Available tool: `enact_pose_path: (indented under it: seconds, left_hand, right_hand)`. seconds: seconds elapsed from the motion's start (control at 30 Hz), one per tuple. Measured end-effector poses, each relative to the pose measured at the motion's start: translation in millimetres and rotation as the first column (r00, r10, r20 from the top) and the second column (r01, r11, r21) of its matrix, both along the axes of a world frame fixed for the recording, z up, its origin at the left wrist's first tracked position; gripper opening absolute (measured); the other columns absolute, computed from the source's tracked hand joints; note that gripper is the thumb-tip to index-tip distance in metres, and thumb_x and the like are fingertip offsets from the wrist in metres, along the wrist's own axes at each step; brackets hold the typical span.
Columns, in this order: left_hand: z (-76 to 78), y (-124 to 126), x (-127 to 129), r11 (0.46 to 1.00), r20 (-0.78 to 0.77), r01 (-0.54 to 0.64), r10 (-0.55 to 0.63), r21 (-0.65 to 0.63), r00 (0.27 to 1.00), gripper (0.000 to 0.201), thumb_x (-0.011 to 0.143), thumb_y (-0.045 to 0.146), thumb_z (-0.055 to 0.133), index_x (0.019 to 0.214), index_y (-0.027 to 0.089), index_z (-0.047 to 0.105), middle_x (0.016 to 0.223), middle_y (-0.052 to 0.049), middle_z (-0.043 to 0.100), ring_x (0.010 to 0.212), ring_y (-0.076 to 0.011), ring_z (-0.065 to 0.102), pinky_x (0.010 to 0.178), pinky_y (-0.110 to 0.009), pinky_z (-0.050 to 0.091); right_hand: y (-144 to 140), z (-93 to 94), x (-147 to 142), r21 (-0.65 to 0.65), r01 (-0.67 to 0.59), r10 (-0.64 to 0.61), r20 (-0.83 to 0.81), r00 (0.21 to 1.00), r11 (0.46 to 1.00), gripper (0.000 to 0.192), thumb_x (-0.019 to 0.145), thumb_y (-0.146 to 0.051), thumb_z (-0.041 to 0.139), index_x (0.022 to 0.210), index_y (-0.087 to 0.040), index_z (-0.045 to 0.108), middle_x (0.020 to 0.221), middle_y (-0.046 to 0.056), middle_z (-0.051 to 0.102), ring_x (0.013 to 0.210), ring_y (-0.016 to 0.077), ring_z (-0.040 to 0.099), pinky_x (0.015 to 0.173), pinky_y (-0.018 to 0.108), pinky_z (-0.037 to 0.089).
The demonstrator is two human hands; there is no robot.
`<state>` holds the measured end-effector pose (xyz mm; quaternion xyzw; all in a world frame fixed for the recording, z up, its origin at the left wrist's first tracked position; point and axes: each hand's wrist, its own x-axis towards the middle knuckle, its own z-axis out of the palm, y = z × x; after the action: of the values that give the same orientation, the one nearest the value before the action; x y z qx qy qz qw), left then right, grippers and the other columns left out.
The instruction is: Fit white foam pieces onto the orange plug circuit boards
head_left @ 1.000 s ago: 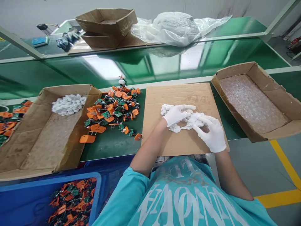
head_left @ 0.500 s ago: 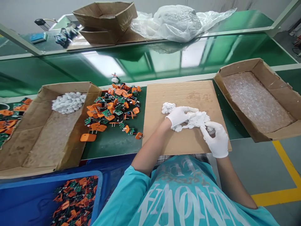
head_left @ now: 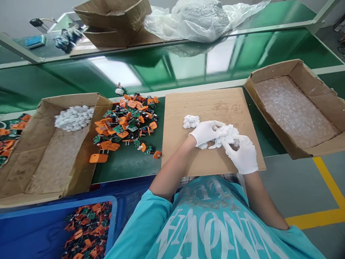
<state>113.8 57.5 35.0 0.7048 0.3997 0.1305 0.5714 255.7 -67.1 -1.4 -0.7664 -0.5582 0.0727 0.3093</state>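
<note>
A lumpy mass of white putty-like material [head_left: 228,133] lies on a cardboard sheet [head_left: 185,102]. My left hand [head_left: 205,132], in a white glove, grips the left side of this mass, its fingers curled at the upper edge. On the right side, my gloved right hand [head_left: 244,155] has its thumb and fingers closed on the same material. White on white makes the exact fingertip contact hard to see. Beyond my left hand sits a small cluster of white balls [head_left: 191,121], touched by neither hand.
Orange-and-green circuit parts [head_left: 126,122] are heaped left of the cardboard. A carton [head_left: 58,158] farther left holds many white balls; another carton [head_left: 299,111] stands at right. A blue bin [head_left: 114,216] is below left. Bagged white material [head_left: 199,21] rests on the shelf.
My right hand has moved left, closer to my left hand, and presses into the putty. The left hand stays at the mass. The view has shifted slightly.
</note>
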Motion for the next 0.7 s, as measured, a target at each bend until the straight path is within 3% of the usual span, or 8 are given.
enact_pose_path:
  seconds: [0.13, 0.27, 0.47, 0.7]
  left_hand:
    - [-3.4, 1, -3, 0.999, -0.067, 0.028, -0.027, 0.022, 0.997, 0.041, 0.082, 0.038, 0.07, 0.118, 0.017, 0.07, 0.071, -0.002, 0.071, 0.06, -0.0139, 0.061, 0.062, -0.025, 0.049]
    - [-6.1, 4, -5, 0.999, -0.092, 0.041, -0.04, 0.011, 0.995, 0.039, 0.084, 0.041, 0.066, 0.116, 0.018, 0.07, 0.076, -0.002, 0.072, 0.058, -0.012, 0.059, 0.057, -0.022, 0.048]
    - [-8.5, 4, -3, 0.999, -0.065, 0.05, -0.05, 0.008, 0.997, 0.041, 0.081, 0.043, 0.069, 0.113, 0.019, 0.069, 0.074, -0.002, 0.07, 0.061, -0.0131, 0.061, 0.052, -0.02, 0.046]
    - [-13.8, 4, -6, 0.995, -0.04, 0.022, -0.026, -0.1, 0.999, 0.042, 0.078, 0.037, 0.072, 0.116, 0.019, 0.068, 0.077, -0.002, 0.07, 0.063, -0.0133, 0.064, 0.057, -0.021, 0.051]
  right_hand:
    - [-6, -6.0, 6, 0.072, -0.046, 0.044, 0.026, 0.999, 0.996, 0.025, 0.081, -0.037, 0.066, 0.097, -0.017, 0.066, 0.096, 0.011, 0.069, 0.082, 0.0235, 0.063, 0.074, 0.036, 0.049]
    - [-13, -5.6, 11, 0.097, -0.078, 0.079, -0.013, 0.997, 0.992, 0.022, 0.084, -0.038, 0.064, 0.096, -0.02, 0.066, 0.087, 0.007, 0.067, 0.076, 0.0202, 0.062, 0.07, 0.033, 0.05]
    - [-9, 0.8, 12, -0.02, -0.005, 0.003, -0.062, 0.998, 1.0, 0.031, 0.082, -0.052, 0.066, 0.084, -0.02, 0.066, 0.077, 0.005, 0.065, 0.07, 0.0197, 0.06, 0.064, 0.033, 0.046]
    - [-4, -2.0, 12, -0.078, -0.071, 0.071, 0.005, 0.997, 0.994, 0.021, 0.082, -0.039, 0.06, 0.084, -0.019, 0.064, 0.083, 0.008, 0.066, 0.077, 0.0226, 0.06, 0.067, 0.034, 0.044]
